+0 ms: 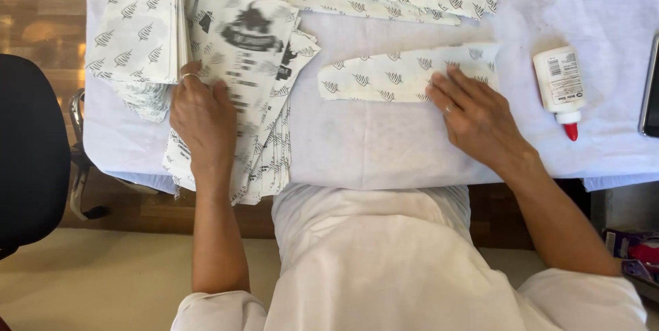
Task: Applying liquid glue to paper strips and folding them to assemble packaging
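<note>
1. Head view is showing the person's left hand (202, 115) lying flat, fingers spread and extended, on a fanned stack of printed paper sheets (257, 63) — it is pressing down rather than pinching, with nothing closed inside the fingers. The stack is running out from under the palm toward the table's near edge, and the lowest sheets are hanging past that edge just below the wrist.

2. The right hand (473, 115) is resting open as well, fingertips laid on the near right corner of a folded patterned paper piece (405, 73). The piece is stretching away to the left of those fingertips, flat on the white table cover (357, 145).

3. Risk, as a judgement: the overhanging sheets under the left palm are looking loose — if the palm is lifting or sliding, the bottom ones could be slipping off the edge.

4. The top sheet beside the left fingertips is blurred, so it is probably moving; dragging it could be pulling neighbours along and scattering the fan.

5. The glue bottle (561, 87) is lying on its side just to the right of the right hand, red tip pointing toward the near edge. A sweep of that hand could be knocking it, and any leak would be smearing the cover or the folded piece.

6. Pressing only one corner is leaving the far end of the folded piece free to pivot.
</note>
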